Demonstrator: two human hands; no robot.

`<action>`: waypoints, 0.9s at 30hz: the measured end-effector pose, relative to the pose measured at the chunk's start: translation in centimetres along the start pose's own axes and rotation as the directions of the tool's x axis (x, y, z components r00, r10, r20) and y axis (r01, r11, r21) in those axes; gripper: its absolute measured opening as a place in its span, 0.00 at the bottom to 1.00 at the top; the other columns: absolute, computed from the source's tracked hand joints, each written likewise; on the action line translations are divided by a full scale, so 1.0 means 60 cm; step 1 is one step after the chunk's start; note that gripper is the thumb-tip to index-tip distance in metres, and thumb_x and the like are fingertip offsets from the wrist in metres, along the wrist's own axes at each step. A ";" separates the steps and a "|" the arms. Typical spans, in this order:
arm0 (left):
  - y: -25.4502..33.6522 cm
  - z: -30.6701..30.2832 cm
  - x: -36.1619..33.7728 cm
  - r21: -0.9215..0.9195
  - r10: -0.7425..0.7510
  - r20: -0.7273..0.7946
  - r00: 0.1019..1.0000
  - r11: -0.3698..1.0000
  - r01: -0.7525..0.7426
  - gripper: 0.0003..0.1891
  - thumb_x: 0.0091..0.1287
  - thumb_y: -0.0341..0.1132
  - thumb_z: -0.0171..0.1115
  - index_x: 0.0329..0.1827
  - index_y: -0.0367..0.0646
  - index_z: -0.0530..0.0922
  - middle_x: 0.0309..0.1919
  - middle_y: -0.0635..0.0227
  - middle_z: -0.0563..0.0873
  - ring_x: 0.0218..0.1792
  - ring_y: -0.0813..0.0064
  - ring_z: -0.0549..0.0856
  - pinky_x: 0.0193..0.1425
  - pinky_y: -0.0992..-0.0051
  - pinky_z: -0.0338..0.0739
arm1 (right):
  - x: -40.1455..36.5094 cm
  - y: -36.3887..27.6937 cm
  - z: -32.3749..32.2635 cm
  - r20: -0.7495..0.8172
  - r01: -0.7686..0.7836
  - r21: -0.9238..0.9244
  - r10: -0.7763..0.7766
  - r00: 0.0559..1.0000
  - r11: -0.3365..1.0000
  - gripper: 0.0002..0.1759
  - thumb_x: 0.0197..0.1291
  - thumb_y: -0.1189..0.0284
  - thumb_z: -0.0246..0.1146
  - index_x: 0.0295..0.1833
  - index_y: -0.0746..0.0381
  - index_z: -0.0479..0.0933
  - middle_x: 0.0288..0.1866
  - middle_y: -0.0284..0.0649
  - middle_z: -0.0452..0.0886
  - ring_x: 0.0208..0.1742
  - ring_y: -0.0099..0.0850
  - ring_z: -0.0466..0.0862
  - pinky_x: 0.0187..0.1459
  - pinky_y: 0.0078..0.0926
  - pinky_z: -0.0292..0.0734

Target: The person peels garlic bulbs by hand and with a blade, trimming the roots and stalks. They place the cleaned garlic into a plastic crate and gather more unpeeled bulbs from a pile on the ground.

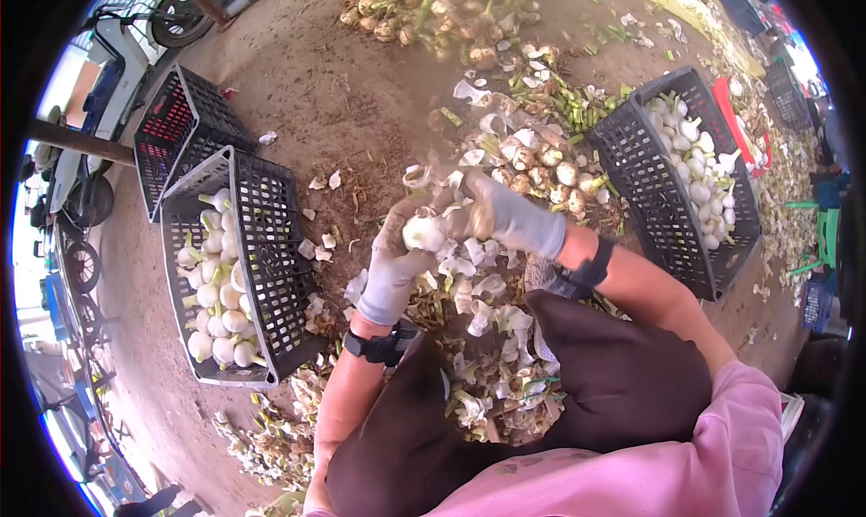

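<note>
My left hand (391, 269), in a pale work glove, is closed around a white garlic bulb (424, 234) in front of my knees. My right hand (510, 217), gloved too, is at the bulb's right side with its fingers curled in. Those fingers are somewhat blurred, and what they pinch is hidden. Strips of loose garlic skin (490, 287) lie on the ground below both hands. Just beyond the right hand is a small heap of unpeeled garlic bulbs (550, 172).
On the left, a black crate (275, 273) holds peeled bulbs, with another crate (194, 120) behind it. A tilted black crate (645, 188) of white bulbs stands at right. Farther off are a larger garlic pile (424, 7), cut green stalks (577, 111) and a green stool (825, 237).
</note>
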State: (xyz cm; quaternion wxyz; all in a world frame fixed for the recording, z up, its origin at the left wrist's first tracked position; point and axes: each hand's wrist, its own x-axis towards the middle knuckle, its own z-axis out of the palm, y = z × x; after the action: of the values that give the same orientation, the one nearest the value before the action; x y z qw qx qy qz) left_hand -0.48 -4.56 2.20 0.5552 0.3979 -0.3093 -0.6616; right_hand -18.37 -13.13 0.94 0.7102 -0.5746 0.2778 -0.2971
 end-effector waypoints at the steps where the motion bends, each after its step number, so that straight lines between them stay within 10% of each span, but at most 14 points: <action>1: -0.007 -0.004 0.004 0.049 0.039 -0.018 0.999 0.998 -0.038 0.34 0.49 0.18 0.56 0.65 0.36 0.68 0.51 0.64 0.80 0.49 0.74 0.83 0.53 0.77 0.77 | -0.010 -0.008 0.015 -0.031 0.049 -0.122 -0.053 0.998 0.991 0.15 0.61 0.73 0.67 0.52 0.61 0.74 0.37 0.37 0.79 0.38 0.20 0.78 0.42 0.23 0.76; 4: -0.016 -0.004 -0.001 0.104 0.029 -0.121 0.992 0.994 -0.016 0.32 0.54 0.21 0.56 0.67 0.36 0.65 0.52 0.64 0.78 0.47 0.74 0.83 0.52 0.77 0.77 | -0.019 -0.010 0.028 -0.021 0.248 -0.397 -0.279 0.960 0.884 0.17 0.60 0.74 0.68 0.52 0.64 0.73 0.38 0.32 0.78 0.39 0.19 0.77 0.42 0.19 0.76; 7: -0.030 -0.014 0.007 0.042 0.052 -0.114 0.992 0.998 -0.047 0.24 0.64 0.35 0.52 0.63 0.37 0.68 0.46 0.61 0.81 0.41 0.72 0.83 0.45 0.77 0.77 | -0.010 0.007 0.026 0.041 0.100 0.062 -0.103 0.994 0.993 0.14 0.58 0.79 0.66 0.50 0.65 0.74 0.39 0.33 0.79 0.40 0.17 0.78 0.42 0.20 0.77; 8: -0.031 -0.021 0.007 -0.043 0.015 -0.059 0.998 0.999 -0.017 0.23 0.65 0.38 0.51 0.62 0.37 0.69 0.45 0.60 0.82 0.40 0.72 0.83 0.44 0.76 0.77 | -0.010 0.003 0.019 0.077 0.292 -0.205 -0.282 0.956 0.934 0.11 0.59 0.80 0.61 0.48 0.64 0.75 0.37 0.35 0.80 0.38 0.19 0.78 0.41 0.23 0.78; 10: -0.030 -0.018 0.005 -0.275 -0.059 0.054 0.997 0.959 0.072 0.25 0.64 0.42 0.48 0.60 0.37 0.72 0.43 0.55 0.85 0.38 0.68 0.84 0.42 0.74 0.78 | -0.008 -0.003 0.013 0.018 -0.081 0.569 0.086 0.996 0.818 0.10 0.60 0.78 0.59 0.48 0.64 0.76 0.35 0.35 0.79 0.34 0.21 0.77 0.37 0.23 0.76; 15: -0.027 0.001 0.008 -0.349 0.051 0.016 0.999 0.936 -0.042 0.28 0.59 0.32 0.45 0.65 0.32 0.67 0.54 0.47 0.81 0.49 0.56 0.83 0.55 0.61 0.79 | -0.017 0.031 -0.033 0.028 -0.111 0.942 0.257 0.966 0.317 0.10 0.61 0.74 0.56 0.46 0.64 0.77 0.32 0.38 0.77 0.28 0.27 0.73 0.29 0.22 0.69; 21: -0.057 -0.031 0.018 -0.684 -0.155 -0.055 0.986 0.725 0.076 0.29 0.58 0.27 0.46 0.67 0.32 0.65 0.62 0.42 0.76 0.66 0.45 0.75 0.71 0.48 0.69 | -0.040 -0.026 -0.031 0.389 -0.316 0.918 -0.380 0.839 0.240 0.08 0.59 0.72 0.60 0.43 0.62 0.76 0.37 0.41 0.77 0.37 0.36 0.78 0.39 0.34 0.76; 23: -0.064 -0.047 0.026 -0.633 -0.069 -0.136 0.988 0.774 -0.033 0.27 0.60 0.29 0.47 0.65 0.33 0.68 0.63 0.44 0.76 0.65 0.45 0.75 0.71 0.43 0.68 | -0.028 -0.003 -0.071 0.567 0.051 0.394 -0.286 0.772 0.918 0.13 0.56 0.70 0.61 0.45 0.65 0.80 0.43 0.44 0.80 0.43 0.42 0.81 0.45 0.38 0.77; 24: -0.062 -0.046 0.026 -0.573 -0.043 -0.205 0.978 0.815 -0.084 0.27 0.60 0.30 0.48 0.65 0.34 0.68 0.63 0.44 0.76 0.65 0.46 0.75 0.71 0.43 0.68 | -0.026 -0.010 -0.090 0.649 0.251 -0.092 -0.134 0.749 0.964 0.16 0.55 0.69 0.63 0.46 0.67 0.82 0.47 0.47 0.82 0.46 0.45 0.83 0.50 0.40 0.77; 25: -0.064 -0.043 0.029 -0.515 -0.016 -0.260 0.966 0.848 -0.125 0.26 0.60 0.30 0.48 0.64 0.34 0.69 0.63 0.45 0.76 0.65 0.46 0.75 0.71 0.44 0.69 | -0.037 0.035 -0.087 0.316 0.119 -0.871 0.358 0.878 0.476 0.28 0.52 0.68 0.66 0.60 0.65 0.76 0.57 0.53 0.79 0.54 0.44 0.81 0.55 0.40 0.76; 27: -0.092 -0.054 0.036 -0.487 0.046 -0.251 0.967 0.858 -0.167 0.30 0.58 0.28 0.50 0.68 0.35 0.64 0.60 0.46 0.76 0.62 0.50 0.77 0.69 0.48 0.73 | -0.057 0.090 -0.083 0.056 0.076 -0.848 -0.053 0.997 0.524 0.40 0.50 0.70 0.68 0.72 0.58 0.66 0.65 0.58 0.72 0.62 0.43 0.77 0.60 0.40 0.74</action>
State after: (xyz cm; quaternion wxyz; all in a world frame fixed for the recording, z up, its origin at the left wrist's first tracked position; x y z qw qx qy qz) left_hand -0.51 -5.52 -4.49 0.7077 0.2954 -0.0809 -0.6366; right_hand -23.76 -12.97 -5.09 0.3329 -0.8606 0.3576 -0.1439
